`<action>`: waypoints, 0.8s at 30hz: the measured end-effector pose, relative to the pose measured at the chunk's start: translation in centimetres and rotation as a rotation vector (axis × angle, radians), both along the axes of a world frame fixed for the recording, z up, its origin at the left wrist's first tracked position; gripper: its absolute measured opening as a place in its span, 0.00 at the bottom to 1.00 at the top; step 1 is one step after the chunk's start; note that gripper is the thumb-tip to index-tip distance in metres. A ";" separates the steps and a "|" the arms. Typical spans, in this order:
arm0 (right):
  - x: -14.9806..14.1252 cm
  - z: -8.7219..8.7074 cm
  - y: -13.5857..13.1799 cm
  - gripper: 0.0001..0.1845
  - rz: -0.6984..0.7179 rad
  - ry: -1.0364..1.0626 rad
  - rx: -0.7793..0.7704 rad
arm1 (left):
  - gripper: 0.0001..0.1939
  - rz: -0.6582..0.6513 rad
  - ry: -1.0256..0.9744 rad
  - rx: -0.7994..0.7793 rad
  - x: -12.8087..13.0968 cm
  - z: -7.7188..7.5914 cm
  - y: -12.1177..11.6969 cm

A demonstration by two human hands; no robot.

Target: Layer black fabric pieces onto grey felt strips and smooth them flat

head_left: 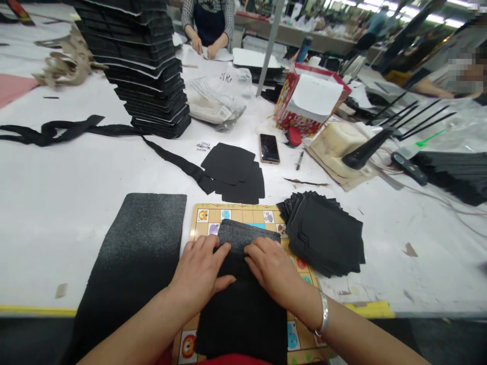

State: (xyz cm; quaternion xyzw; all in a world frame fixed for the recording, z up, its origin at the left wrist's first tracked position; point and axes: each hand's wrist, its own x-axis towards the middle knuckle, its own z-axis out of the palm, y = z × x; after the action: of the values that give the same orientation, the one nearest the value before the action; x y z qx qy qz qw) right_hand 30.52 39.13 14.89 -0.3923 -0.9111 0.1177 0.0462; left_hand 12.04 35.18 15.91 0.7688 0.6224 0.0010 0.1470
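While our left hand (pixel 201 271) and right hand (pixel 273 267) press a black sheet (pixel 243 309) with loosely curled fingers, we judge it partly done, the speckled sheet (pixel 146 238) alongside unworked.

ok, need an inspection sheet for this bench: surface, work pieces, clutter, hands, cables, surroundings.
Surface: white table, yellow strip along near edge.
Work pieces: black piece on patterned board; black pile right, larger black sheet left.
Clutter: phone, pen, plastic bag.
Hands: left fingers and right fingers on the piece's greyish end.
Cables: thin cable at right.
Surroundings: another person across the table.
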 end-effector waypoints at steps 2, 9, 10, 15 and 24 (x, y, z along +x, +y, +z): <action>-0.1 0.3 0.1 0.04 0.015 -0.018 -0.035 | 0.25 0.008 0.001 0.002 0.0 0.0 0.0; 0.5 0.6 -0.7 0.02 0.204 0.012 0.043 | 0.27 0.021 -0.022 0.061 -0.1 -0.4 -0.3; 0.6 0.6 -0.6 0.05 0.187 0.020 0.024 | 0.27 0.021 -0.022 0.070 -0.1 -0.5 -0.4; 2.4 1.5 0.1 0.11 0.005 -0.202 -0.099 | 0.28 0.024 0.000 0.145 -0.2 -1.0 -0.6; 0.3 1.6 0.8 0.13 0.014 -0.170 -0.069 | 0.13 -0.013 -0.037 0.646 0.6 -2.9 -3.5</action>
State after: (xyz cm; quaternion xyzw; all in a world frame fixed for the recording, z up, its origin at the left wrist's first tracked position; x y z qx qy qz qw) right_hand 30.82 39.91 16.49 -0.3960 -0.9098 0.1156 -0.0456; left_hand 12.61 31.65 13.01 0.7795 0.5822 0.2114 -0.0931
